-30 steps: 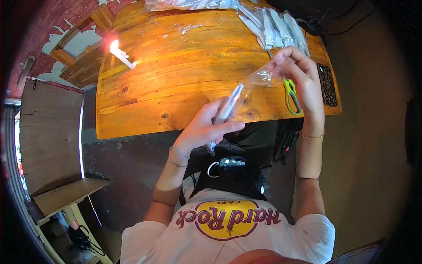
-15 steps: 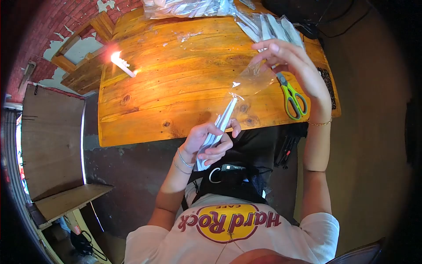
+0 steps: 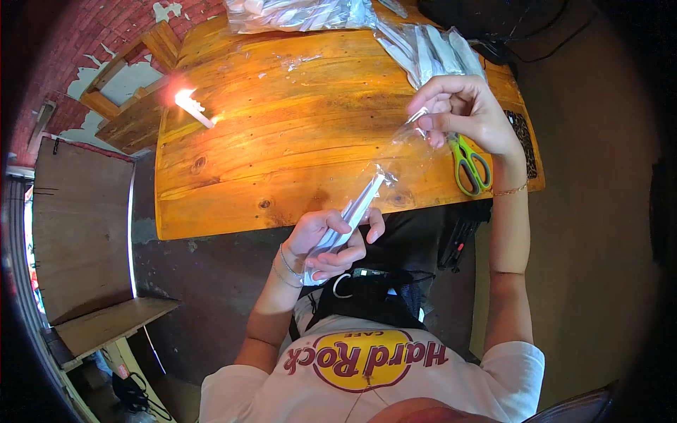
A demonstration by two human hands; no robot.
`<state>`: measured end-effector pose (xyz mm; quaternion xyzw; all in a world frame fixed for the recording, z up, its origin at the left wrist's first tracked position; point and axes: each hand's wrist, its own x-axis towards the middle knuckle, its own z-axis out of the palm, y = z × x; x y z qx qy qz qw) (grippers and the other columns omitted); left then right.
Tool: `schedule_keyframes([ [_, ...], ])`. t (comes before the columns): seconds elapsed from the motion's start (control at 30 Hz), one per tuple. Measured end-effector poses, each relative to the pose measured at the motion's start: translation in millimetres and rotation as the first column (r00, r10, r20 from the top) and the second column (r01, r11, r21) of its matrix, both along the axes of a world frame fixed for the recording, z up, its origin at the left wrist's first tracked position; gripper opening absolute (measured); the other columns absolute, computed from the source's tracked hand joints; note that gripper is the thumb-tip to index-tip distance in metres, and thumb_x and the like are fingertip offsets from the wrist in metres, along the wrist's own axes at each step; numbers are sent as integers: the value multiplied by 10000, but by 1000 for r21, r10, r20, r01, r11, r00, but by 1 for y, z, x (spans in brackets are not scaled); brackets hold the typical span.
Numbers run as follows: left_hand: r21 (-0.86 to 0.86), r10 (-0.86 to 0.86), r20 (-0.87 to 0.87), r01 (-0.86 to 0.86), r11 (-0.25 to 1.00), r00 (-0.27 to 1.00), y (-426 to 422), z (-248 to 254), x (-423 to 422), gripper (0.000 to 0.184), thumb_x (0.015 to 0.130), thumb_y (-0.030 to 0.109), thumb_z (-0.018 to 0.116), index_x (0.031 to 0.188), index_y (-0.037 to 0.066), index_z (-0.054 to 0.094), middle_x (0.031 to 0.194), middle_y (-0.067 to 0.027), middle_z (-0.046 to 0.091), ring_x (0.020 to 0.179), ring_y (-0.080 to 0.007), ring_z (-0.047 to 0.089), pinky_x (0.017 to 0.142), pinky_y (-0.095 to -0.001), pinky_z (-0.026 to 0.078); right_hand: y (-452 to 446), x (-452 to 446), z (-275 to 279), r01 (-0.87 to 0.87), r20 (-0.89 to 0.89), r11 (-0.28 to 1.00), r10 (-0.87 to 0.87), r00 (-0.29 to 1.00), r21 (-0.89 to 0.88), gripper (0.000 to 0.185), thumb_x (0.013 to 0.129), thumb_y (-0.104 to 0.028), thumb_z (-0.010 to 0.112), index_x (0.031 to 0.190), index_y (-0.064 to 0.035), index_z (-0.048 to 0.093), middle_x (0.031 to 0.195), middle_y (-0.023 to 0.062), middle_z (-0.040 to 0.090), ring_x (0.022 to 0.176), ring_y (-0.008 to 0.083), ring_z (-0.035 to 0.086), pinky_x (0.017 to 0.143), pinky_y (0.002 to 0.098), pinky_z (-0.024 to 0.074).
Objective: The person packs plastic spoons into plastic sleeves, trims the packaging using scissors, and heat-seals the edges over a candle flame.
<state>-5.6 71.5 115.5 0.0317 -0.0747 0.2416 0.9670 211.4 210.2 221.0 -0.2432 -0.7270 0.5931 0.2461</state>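
Left hand point(image 3: 310, 236) is closed round the lower part of a clear plastic bag point(image 3: 363, 197), thumb and fingers curled over the film; bag is slim, crinkled, glossy, with long narrow white pieces point(image 3: 358, 210) bundled inside, smooth-looking, roughly parallel. Can't make out exactly what they are. Bag sits on a slant above the lap, just off the near edge of the table point(image 3: 282, 158), top end pointing up toward the right hand point(image 3: 469, 116). Right hand has thumb and fingertips pinched together on the loose end of the film, other fingers bent; between the hands the film is thin, see-through, with bright creases. Table is varnished orange-brown wood, visible grain, dark round knots. Lit candle point(image 3: 195, 111) near the left edge: white wax stick, lumpy drips down the side. Scissors point(image 3: 469, 169) just below the right hand: lime-green and grey loop handles, blades hidden behind the hand. Flat leopard-print rectangle point(image 3: 520, 141) by the right edge, partly covered by the wrist. Far side: shiny bulging plastic pack point(image 3: 300, 15) and a fan of long clear-wrapped white packets point(image 3: 437, 53), tips near the right hand. Small film scraps point(image 3: 302, 62) lie mid-table toward the back.
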Motion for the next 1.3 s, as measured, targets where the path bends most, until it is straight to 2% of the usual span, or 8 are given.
schedule_keyframes([
  [0.43, -29, 54, -80, -57, 998, 995, -8, 4, 1, 236, 783, 127, 489, 929, -33, 397, 467, -63, 424, 308, -94, 432, 295, -221, 430, -2, -4, 5, 56, 16, 996, -57, 998, 67, 166, 779, 19, 606, 945, 8, 605, 728, 76, 646, 561, 72, 596, 485, 176, 448],
  [0.53, 237, 160, -385, -70, 969, 909, -10, 8, 0, 223, 761, 111, 515, 901, -32, 416, 460, -41, 398, 303, -76, 400, 274, -204, 374, -4, -5, 16, 64, -69, 989, -55, 996, 132, 267, 795, -14, 600, 1058, -2, 556, 787, 81, 648, 604, 72, 593, 513, 184, 444],
  [0.7, 148, 115, -55, -106, 983, 992, -7, -9, 5, 205, 744, 111, 522, 865, -10, 409, 461, -11, 343, 302, -73, 360, 279, -202, 296, 1, -18, 13, 292, -250, 934, -238, 938, 206, 260, 847, -39, 537, 1099, -25, 475, 808, 35, 576, 745, 58, 544, 668, 176, 428],
  [0.73, 158, 135, -18, -130, 979, 991, -5, -9, 7, 206, 747, 117, 520, 868, -2, 403, 466, -9, 337, 298, -75, 361, 278, -205, 302, 6, -14, 8, 299, -208, 939, -262, 942, 169, 363, 917, -284, 450, 1176, -30, 461, 918, 62, 596, 856, 97, 555, 789, 229, 418],
  [0.87, 149, 146, 89, -158, 976, 985, 1, -12, 10, 216, 750, 134, 509, 877, 4, 393, 486, -19, 339, 292, -95, 356, 284, -218, 316, -10, -20, -25, 375, -260, 922, -388, 884, -99, 594, 900, -522, 311, 1141, -21, 519, 1093, 127, 583, 943, 161, 551, 760, 321, 449],
  [0.93, 109, 147, 99, -157, 982, 984, 1, -10, 11, 215, 754, 150, 505, 864, 3, 394, 495, -22, 347, 314, -100, 362, 308, -226, 331, -22, -13, -47, 42, -302, 997, -61, 951, -70, 575, 868, -454, 472, 1204, 13, 472, 1088, 133, 585, 1004, 176, 553, 805, 331, 466],
  [1.07, 118, 213, 47, -218, 969, 976, 3, -9, 17, 228, 760, 205, 501, 833, 14, 401, 504, -24, 356, 398, -125, 410, 392, -279, 388, -59, -35, -42, 188, -276, 965, -234, 932, -181, 135, 824, -6, 589, 945, 53, 598, 844, 64, 641, 762, 90, 609, 683, 196, 485],
  [1.3, 657, 759, -296, -454, 602, 580, 13, 3, 17, 490, 795, 309, 595, 1120, -23, 440, 984, -149, 562, 910, -216, 574, 846, -330, 441, -68, -36, -10, 290, -106, 955, -283, 953, 57, 111, 823, -45, 586, 853, 58, 616, 720, 65, 621, 664, 81, 590, 607, 206, 468],
])
